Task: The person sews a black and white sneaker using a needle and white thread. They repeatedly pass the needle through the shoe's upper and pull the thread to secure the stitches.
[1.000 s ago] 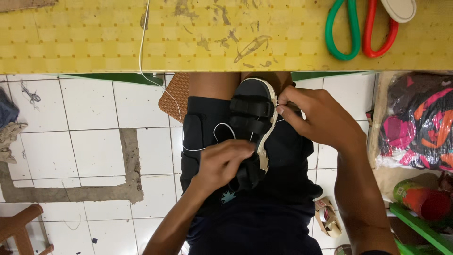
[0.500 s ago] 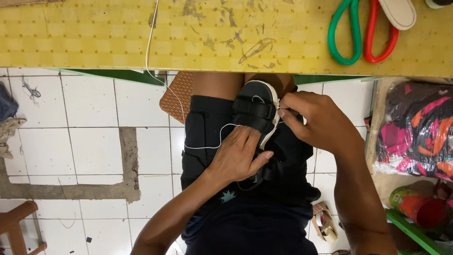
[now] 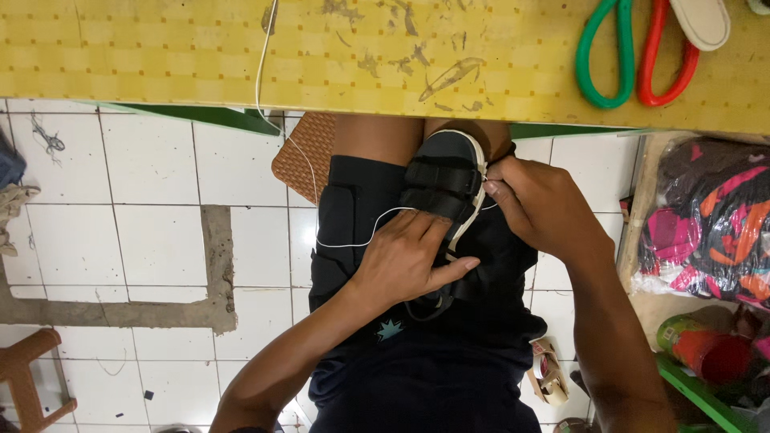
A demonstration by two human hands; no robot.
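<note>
A black strapped sandal [image 3: 441, 188] with a pale sole edge lies on my lap, toe toward the table. My left hand [image 3: 405, 261] lies flat over its middle and heel, fingers closed around it. My right hand [image 3: 545, 208] pinches the sandal's right edge near the front, fingertips pressed together at the sole rim. A thin white thread [image 3: 301, 152] runs from the table edge down across my black shorts [image 3: 353, 232] to the sandal.
A yellow patterned table [image 3: 200, 56] spans the top, with green and red-handled scissors [image 3: 634, 56] and a pale shoe sole [image 3: 702, 20] at its right. Bagged colourful goods [image 3: 714, 224] and a red cup [image 3: 714, 357] stand right. A tape roll [image 3: 549, 377] and a brown stool [image 3: 24, 381] sit on the white tiles.
My left hand has slid up and right along the sandal, from pinching the thread to lying flat across it. My right hand keeps its pinch at the sole edge.
</note>
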